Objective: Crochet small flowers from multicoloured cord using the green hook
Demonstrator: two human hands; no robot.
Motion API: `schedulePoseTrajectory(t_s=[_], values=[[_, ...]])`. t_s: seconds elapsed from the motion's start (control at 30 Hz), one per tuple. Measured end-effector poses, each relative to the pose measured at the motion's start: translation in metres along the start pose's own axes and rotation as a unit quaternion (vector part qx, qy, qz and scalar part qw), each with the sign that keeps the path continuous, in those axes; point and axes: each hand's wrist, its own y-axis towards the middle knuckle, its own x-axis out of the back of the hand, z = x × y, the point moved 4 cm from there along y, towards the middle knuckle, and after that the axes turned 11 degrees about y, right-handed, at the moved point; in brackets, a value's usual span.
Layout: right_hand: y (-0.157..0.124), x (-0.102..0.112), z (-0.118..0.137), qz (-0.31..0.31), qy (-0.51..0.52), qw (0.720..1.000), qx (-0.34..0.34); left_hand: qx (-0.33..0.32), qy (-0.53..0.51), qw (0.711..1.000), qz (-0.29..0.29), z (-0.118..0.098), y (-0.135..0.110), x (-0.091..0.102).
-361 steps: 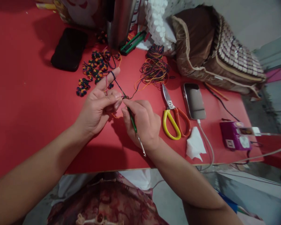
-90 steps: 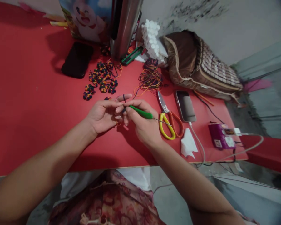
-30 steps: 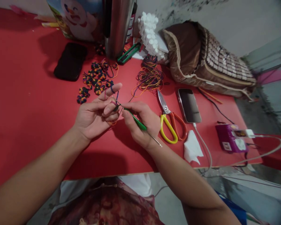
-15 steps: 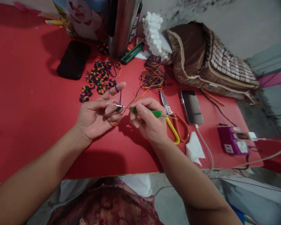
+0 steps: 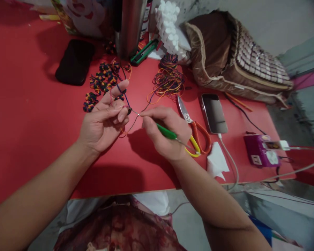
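My left hand [image 5: 102, 120] pinches a tiny dark crochet piece [image 5: 129, 111] between thumb and fingers, and multicoloured yarn [image 5: 121, 93] is looped over its raised index finger. My right hand [image 5: 167, 134] grips a green-handled crochet hook [image 5: 165, 131] whose metal tip reaches into the piece. The yarn trails back to a loose tangle of thread [image 5: 169, 78] on the red table [image 5: 28, 115]. Several finished small crochet flowers [image 5: 99, 82] lie just beyond my left hand.
Yellow-and-orange scissors [image 5: 195, 134], a phone on a cable [image 5: 214, 113], a white tissue [image 5: 217, 162] and a purple charger [image 5: 261, 155] lie to the right. A black pouch [image 5: 74, 62], a steel flask [image 5: 129, 28], white foam [image 5: 171, 26] and a brown bag [image 5: 235, 59] stand behind.
My right hand has tilted the hook from level to slanting down to the right, with its tip still at the piece. My left index finger stays raised with the yarn.
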Motion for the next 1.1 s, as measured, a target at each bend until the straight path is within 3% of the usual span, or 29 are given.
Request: schedulePoseTrajectory(t_s=[0.13,0.23,0.37,0.47,0.57,0.73,0.83,1.1], values=[[-0.003,-0.012,0.001,0.081,-0.122,0.986,0.082,0.015,0.002,1.000,-0.001,0.003,-0.003,-0.002],[-0.010,-0.019,-0.005,0.073,-0.202,0.970,0.116,0.026,-0.017,1.000,0.003,0.007,-0.005,-0.003],[-0.017,-0.027,-0.012,0.049,-0.222,0.968,0.102,-0.005,-0.009,1.000,0.003,0.008,-0.007,-0.003],[-0.017,-0.029,-0.012,0.044,-0.217,0.974,0.045,-0.048,0.026,0.998,0.019,0.006,-0.007,-0.003],[-0.015,-0.029,-0.007,0.043,-0.182,0.982,-0.006,-0.069,0.058,0.996,0.020,0.004,-0.006,-0.001],[-0.015,-0.023,0.008,-0.004,-0.095,0.995,0.010,-0.060,0.073,0.996,0.009,0.002,-0.003,0.002],[-0.013,-0.018,0.011,-0.024,-0.032,0.999,-0.014,-0.055,0.059,0.997,0.002,-0.001,-0.002,0.003],[0.000,-0.001,-0.011,-0.045,0.152,0.976,-0.149,-0.011,0.018,0.999,0.036,-0.004,0.002,0.003]])
